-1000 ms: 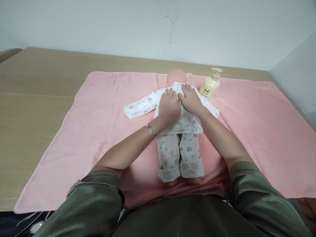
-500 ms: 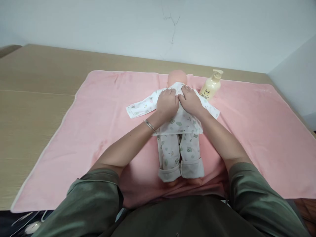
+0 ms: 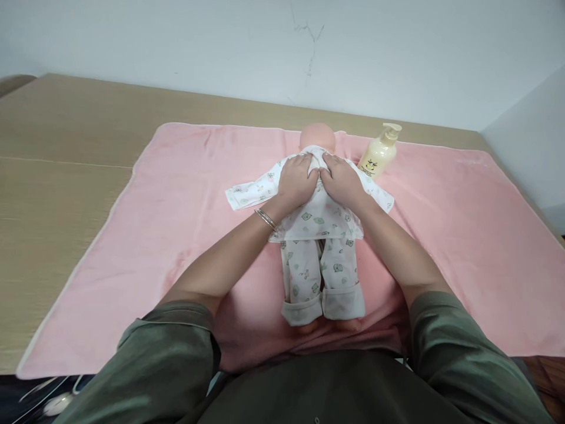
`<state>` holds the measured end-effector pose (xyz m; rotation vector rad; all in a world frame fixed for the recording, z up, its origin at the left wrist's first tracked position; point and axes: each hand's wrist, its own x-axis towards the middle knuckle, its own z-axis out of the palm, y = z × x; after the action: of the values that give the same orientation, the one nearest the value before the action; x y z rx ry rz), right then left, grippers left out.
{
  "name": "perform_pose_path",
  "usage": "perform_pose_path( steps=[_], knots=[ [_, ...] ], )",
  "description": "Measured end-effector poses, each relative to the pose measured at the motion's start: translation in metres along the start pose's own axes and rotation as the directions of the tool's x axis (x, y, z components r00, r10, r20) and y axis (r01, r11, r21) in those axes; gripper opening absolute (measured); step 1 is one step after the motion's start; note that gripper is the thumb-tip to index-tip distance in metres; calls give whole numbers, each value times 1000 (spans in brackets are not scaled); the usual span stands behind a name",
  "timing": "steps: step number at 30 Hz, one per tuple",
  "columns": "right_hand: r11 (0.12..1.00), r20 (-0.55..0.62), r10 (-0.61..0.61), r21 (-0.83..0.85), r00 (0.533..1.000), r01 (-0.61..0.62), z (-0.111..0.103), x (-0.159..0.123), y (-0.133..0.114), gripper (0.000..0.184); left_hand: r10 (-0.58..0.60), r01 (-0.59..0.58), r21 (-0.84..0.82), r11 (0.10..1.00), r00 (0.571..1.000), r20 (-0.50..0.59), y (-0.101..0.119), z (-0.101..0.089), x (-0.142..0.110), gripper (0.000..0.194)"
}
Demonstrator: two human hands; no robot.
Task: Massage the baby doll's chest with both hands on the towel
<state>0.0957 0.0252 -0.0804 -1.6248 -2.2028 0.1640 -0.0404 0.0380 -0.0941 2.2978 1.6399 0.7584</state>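
Note:
A baby doll (image 3: 316, 136) lies on its back on a pink towel (image 3: 176, 206), head pointing away from me. It wears a white printed top (image 3: 322, 218) and matching trousers (image 3: 322, 277) with rolled cuffs. My left hand (image 3: 298, 179) rests on the doll's chest with fingers curled on the top near the collar. My right hand (image 3: 339, 179) lies beside it, fingers pressed on the same fabric at the neckline. A bangle sits on my left wrist. The top's sleeves lie spread to both sides.
A cream pump bottle (image 3: 377, 154) stands upright on the towel just right of the doll's head. The towel lies on a wooden table (image 3: 62, 153) against a white wall. Cables lie at the lower left edge.
Both hands have slid up the doll's chest towards the collar, and the fingers have curled more on the fabric. The doll and bottle have stayed in place.

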Motion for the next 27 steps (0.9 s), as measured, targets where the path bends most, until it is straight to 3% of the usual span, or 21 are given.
perform_pose_path(
  steps=[4,8,15,27],
  knots=[
    [997,-4,67,24,998,-67,6,8,11,59,13,-15,-52,999,999,-48,-5,9,0,54],
    [1000,-38,22,4,999,-22,8,6,9,55,21,-28,-90,996,997,-79,-11,13,2,52],
    [997,-31,-1,-79,1000,-1,1,1,1,50,2,-5,-85,996,999,-40,-7,9,2,56],
    [1000,-16,7,8,1000,-6,6,7,12,57,-5,-2,-93,996,997,-74,-7,11,-1,53]
  ],
)
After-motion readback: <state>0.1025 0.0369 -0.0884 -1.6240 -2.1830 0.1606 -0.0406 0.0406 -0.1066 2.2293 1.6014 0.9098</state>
